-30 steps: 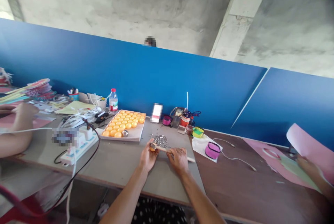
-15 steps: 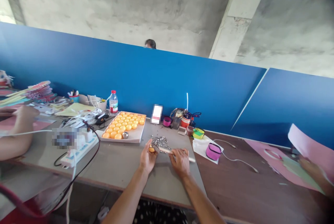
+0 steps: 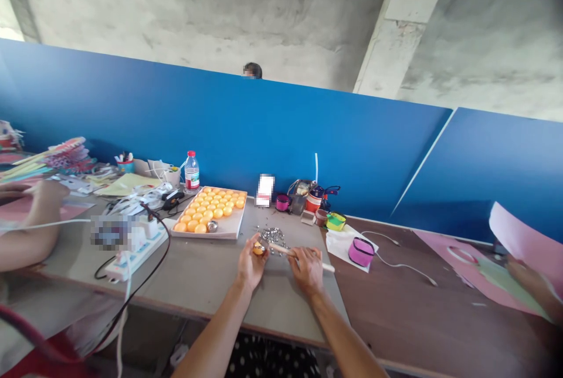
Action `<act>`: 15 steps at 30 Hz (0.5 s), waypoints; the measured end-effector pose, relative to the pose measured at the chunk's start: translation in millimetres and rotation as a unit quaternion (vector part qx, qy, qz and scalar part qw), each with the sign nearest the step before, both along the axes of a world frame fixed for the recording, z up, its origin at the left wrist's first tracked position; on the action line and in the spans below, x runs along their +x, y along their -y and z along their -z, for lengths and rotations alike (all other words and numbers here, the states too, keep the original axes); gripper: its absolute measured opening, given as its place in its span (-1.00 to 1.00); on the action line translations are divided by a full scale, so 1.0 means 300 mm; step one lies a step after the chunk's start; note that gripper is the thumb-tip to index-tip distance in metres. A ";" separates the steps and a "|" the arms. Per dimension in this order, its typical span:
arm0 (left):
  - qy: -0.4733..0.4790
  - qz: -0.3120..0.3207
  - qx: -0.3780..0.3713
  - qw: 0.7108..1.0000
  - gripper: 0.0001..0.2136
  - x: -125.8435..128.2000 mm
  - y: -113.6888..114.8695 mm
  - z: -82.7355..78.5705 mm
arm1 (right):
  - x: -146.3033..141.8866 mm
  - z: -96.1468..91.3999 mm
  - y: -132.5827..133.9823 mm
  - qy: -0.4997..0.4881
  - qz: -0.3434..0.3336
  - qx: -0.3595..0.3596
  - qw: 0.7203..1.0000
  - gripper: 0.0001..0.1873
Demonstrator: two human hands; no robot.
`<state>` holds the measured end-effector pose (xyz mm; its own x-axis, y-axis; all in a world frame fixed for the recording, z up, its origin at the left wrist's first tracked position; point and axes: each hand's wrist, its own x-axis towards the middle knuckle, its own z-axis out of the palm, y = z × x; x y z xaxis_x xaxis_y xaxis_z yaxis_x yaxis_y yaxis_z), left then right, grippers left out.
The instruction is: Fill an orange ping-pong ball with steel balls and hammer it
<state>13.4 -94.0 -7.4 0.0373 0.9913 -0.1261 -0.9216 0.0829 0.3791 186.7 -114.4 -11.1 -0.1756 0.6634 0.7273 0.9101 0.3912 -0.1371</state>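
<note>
My left hand (image 3: 252, 265) is closed around an orange ball (image 3: 258, 249), part of which is covered with shiny silver bits. Between the fingers of my right hand (image 3: 306, 270) lies a pale stick (image 3: 280, 249), pointing left. Its tip meets or nearly meets the ball; exact contact is too small to make out. Just beyond both hands, a loose pile of small silver pieces (image 3: 273, 236) is spread on the grey table (image 3: 211, 284). Up and to the left, a shallow white box (image 3: 231, 230) holds rows of orange balls (image 3: 206, 212) and one silver-covered ball (image 3: 212, 226).
A power strip (image 3: 136, 260) with tangled cables and a bottle (image 3: 192, 171) are on the left. Behind the pile stand a phone-like white panel (image 3: 264, 191) and small containers. A purple pouch (image 3: 361, 252) lies right. Co-workers' arms show at both sides. A blue partition (image 3: 281, 125) runs behind.
My left hand has turned slightly, showing more of the ball and its silver part. The stick has shifted a little to the right with my right hand.
</note>
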 end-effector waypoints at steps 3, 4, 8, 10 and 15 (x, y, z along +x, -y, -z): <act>-0.007 -0.003 -0.006 1.000 -0.81 -0.001 0.000 0.001 | 0.000 -0.004 0.003 -0.007 -0.009 -0.002 1.000 -0.80; -0.007 0.005 -0.005 1.000 -0.81 -0.001 0.000 0.002 | -0.001 -0.005 0.004 -0.001 -0.019 -0.012 1.000 -0.81; 0.002 0.023 0.008 1.000 -0.80 -0.002 0.001 0.001 | -0.004 -0.007 0.005 0.022 -0.042 -0.022 0.999 -0.83; 0.004 0.008 0.002 1.000 -0.80 -0.003 0.001 -0.003 | -0.002 -0.007 0.004 0.000 -0.030 -0.009 1.000 -0.83; 0.017 0.003 -0.026 1.000 -0.88 -0.011 -0.001 -0.010 | 0.006 -0.001 -0.004 -0.016 -0.018 -0.027 0.999 -0.81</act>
<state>10.1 -93.6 -4.5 0.0488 0.9833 -0.1752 -0.9330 0.1075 0.3434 188.5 -113.3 -10.8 -0.1771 0.6950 0.6969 0.8899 0.4154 -0.1882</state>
